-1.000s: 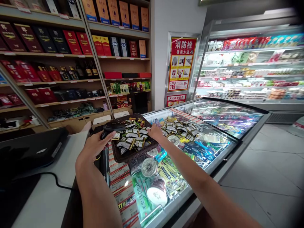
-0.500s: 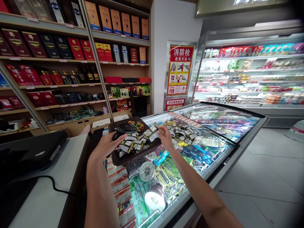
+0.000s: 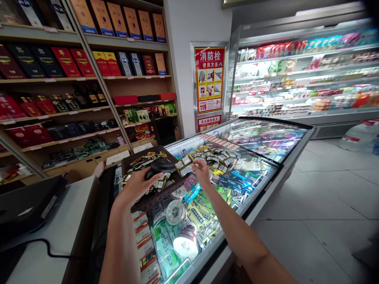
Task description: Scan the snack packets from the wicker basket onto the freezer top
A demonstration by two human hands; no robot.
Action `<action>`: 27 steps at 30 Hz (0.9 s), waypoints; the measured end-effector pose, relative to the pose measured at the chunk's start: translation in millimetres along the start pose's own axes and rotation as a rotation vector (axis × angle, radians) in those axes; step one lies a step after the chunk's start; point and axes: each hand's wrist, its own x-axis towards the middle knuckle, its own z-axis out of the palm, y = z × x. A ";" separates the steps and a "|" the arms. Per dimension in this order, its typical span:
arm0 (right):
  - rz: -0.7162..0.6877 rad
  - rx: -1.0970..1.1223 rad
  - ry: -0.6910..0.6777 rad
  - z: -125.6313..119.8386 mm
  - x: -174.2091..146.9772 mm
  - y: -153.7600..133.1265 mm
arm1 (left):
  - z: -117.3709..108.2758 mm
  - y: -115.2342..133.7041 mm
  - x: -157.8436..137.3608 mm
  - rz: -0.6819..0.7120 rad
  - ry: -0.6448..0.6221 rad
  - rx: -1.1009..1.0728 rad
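Note:
A black handheld barcode scanner point(image 3: 160, 166) is gripped in my left hand point(image 3: 134, 188), over a dark brown woven basket point(image 3: 161, 199). Small snack packets point(image 3: 142, 162) fill the basket, partly hidden by the hand and scanner. Between the fingertips of my right hand point(image 3: 202, 173) is the edge of a small snack packet point(image 3: 184, 165) with pale printed labelling. That packet hangs just off the basket's right side, in front of the scanner's head. Beyond the right hand, a pile of similar packets point(image 3: 217, 158) lies on the glass top.
Under the basket stands a glass-topped chest freezer point(image 3: 263, 185) holding ice creams and tubs. A counter point(image 3: 69, 221) with a black device and cable is at left. Shelves of boxed bottles point(image 3: 133, 75) line the back; a lit display fridge point(image 3: 281, 79) is at right.
The view has turned to the right. Relative to the basket, the scanner and both hands have shifted right, and the pinched packet has moved out past the basket's edge.

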 end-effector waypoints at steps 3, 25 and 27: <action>0.018 0.040 -0.014 2.5 -2.4 -2.6 | 3.1 0.8 0.0 0.003 -0.014 0.022; 0.066 0.074 0.195 -0.7 1.3 -7.3 | 5.0 3.7 1.1 -0.076 -0.013 0.083; 0.056 0.054 0.349 -7.8 8.3 4.0 | 3.6 2.0 1.2 -0.074 -0.006 0.079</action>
